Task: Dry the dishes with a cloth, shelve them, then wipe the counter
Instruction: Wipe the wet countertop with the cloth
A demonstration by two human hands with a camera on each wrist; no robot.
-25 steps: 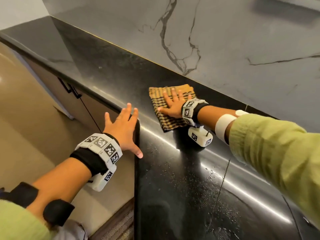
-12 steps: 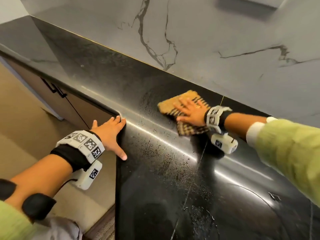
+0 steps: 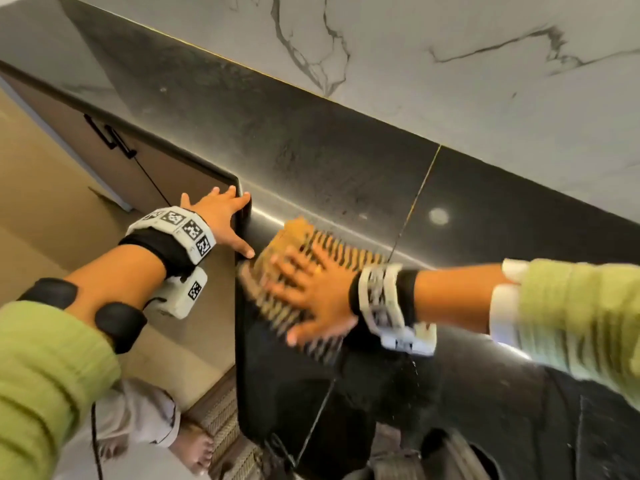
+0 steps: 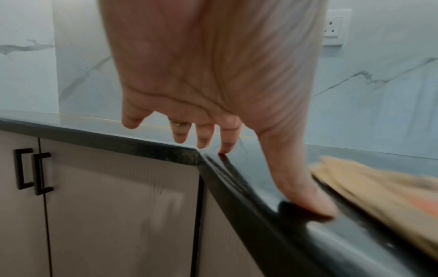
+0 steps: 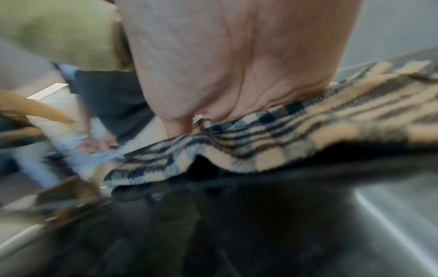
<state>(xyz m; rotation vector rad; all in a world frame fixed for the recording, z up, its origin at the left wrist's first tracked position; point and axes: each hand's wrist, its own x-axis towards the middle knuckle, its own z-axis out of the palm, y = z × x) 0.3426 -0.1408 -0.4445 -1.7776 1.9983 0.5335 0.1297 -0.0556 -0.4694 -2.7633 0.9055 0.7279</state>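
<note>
Two hands are on the black bench [image 3: 346, 174]. The right hand [image 3: 311, 289] lies flat on the cloth [image 3: 332, 251], palm down, fingers straight and spread wide, pressing it onto the bench top; nothing is gripped. That hand and the cloth are smeared with motion blur in the head view. The cloth is checked in tan and dark, bunched a little under the palm, and sits near the bench's left edge, just beside the inner corner of the L-shaped top. In the right wrist view the cloth [image 5: 284, 135] ripples in front of the palm [image 5: 237, 56], one fold lifted off the glossy surface.

The left hand [image 3: 221, 220] is open too, fingers straight and slightly apart. Its thumb [image 4: 305, 198] rests on the bench's edge, close to the cloth [image 4: 379, 195] without touching it, and the index fingertip touches the edge at the corner; the other fingertips are near the corner, though contact is not clear.

Behind the bench stands a marble wall [image 3: 450, 64] with grey veins, carrying a socket [image 4: 333, 26] seen from the left wrist. Below the bench's left run are cabinet doors [image 4: 118, 206] with dark handles [image 4: 33, 172]. Both forearms wear marker-printed bands and green sleeves [image 3: 45, 375]. A bare foot [image 3: 194, 448] shows on the floor.
</note>
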